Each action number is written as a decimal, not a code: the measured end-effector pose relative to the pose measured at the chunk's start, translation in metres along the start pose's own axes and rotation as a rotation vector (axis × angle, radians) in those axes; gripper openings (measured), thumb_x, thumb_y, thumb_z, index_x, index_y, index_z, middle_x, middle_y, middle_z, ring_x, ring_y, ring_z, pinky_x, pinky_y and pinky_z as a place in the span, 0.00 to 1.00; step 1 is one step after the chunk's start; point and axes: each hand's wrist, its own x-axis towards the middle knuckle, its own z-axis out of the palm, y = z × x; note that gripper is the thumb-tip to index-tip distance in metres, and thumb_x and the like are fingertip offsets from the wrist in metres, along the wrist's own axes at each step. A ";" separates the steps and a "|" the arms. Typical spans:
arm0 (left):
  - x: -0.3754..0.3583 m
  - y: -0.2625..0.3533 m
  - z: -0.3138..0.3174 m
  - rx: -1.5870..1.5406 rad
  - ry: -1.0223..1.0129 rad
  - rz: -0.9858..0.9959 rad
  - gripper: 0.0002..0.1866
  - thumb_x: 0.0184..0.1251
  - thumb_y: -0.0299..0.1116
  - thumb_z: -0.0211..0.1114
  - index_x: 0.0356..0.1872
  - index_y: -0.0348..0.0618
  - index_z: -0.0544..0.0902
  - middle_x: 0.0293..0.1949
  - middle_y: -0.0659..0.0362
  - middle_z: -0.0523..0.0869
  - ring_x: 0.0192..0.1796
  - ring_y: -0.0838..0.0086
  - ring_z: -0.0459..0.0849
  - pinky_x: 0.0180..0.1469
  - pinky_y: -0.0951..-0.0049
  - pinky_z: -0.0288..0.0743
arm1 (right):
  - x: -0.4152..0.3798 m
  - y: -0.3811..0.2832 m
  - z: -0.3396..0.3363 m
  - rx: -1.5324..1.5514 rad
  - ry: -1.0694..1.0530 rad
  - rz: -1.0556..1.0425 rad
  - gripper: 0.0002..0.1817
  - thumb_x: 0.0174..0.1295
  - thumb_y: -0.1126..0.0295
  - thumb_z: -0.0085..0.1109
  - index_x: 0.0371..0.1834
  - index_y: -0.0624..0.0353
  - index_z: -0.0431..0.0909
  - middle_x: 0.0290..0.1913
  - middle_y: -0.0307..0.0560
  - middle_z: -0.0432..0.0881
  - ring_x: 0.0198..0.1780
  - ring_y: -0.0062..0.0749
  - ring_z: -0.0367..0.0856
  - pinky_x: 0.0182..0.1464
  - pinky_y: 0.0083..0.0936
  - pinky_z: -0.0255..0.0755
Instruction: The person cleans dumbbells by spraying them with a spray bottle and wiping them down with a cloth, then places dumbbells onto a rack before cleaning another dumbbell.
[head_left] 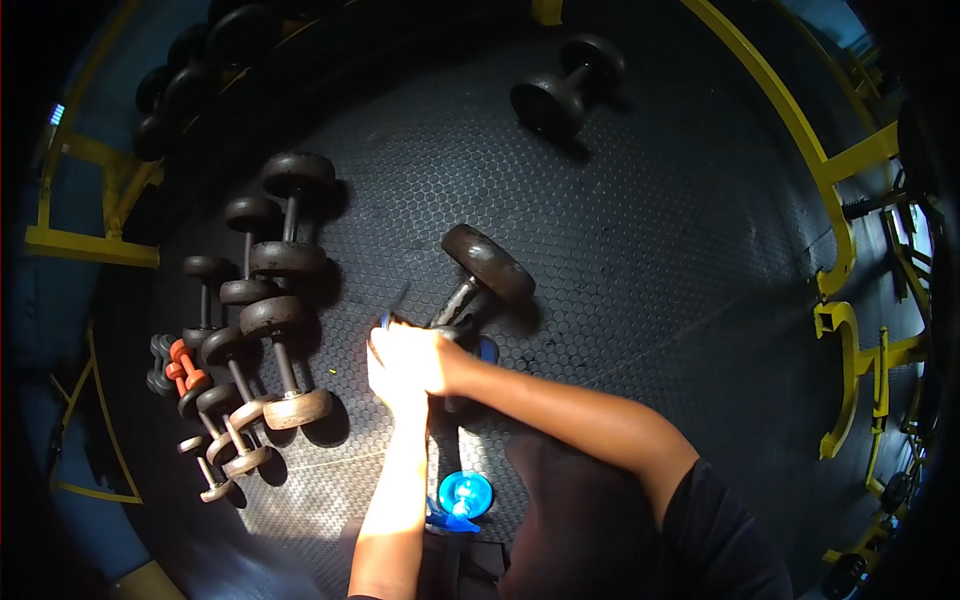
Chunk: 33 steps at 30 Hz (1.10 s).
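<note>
hands [418,358] at a dumbbell [490,264]; blue container [466,494], contents unclear

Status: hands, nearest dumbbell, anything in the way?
Left hand, right hand together, grip lost in glare. Dumbbell partly hidden behind them. Blue object beside left forearm, away from dumbbell.

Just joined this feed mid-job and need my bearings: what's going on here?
A person's left grip and right grip are close together in front of a dumbbell, covering part of it. Something dark shows beside them, but glare hides what it is. A blue container is nearer the body. More dumbbells are grouped at left; another dumbbell lies farther ahead.
</note>
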 end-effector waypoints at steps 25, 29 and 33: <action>0.052 0.006 -0.015 -0.682 -0.052 -0.650 0.24 0.77 0.45 0.54 0.32 0.32 0.83 0.29 0.59 0.82 0.32 0.75 0.75 0.37 0.72 0.70 | -0.070 0.008 -0.003 0.387 -0.042 0.993 0.25 0.71 0.52 0.53 0.60 0.62 0.74 0.38 0.47 0.82 0.37 0.34 0.81 0.39 0.31 0.74; 0.041 -0.006 -0.003 -0.557 0.033 -0.440 0.22 0.78 0.44 0.53 0.33 0.33 0.83 0.28 0.60 0.80 0.29 0.76 0.74 0.35 0.73 0.70 | -0.052 0.059 0.006 0.995 -0.032 1.093 0.29 0.74 0.49 0.46 0.61 0.64 0.76 0.53 0.45 0.83 0.53 0.25 0.79 0.56 0.23 0.71; 0.028 0.011 -0.012 -0.652 0.015 -0.428 0.21 0.79 0.43 0.53 0.29 0.36 0.81 0.26 0.64 0.78 0.30 0.79 0.73 0.34 0.74 0.68 | -0.049 0.047 -0.001 0.739 -0.116 1.148 0.24 0.73 0.54 0.51 0.59 0.64 0.76 0.54 0.44 0.82 0.54 0.25 0.78 0.57 0.23 0.70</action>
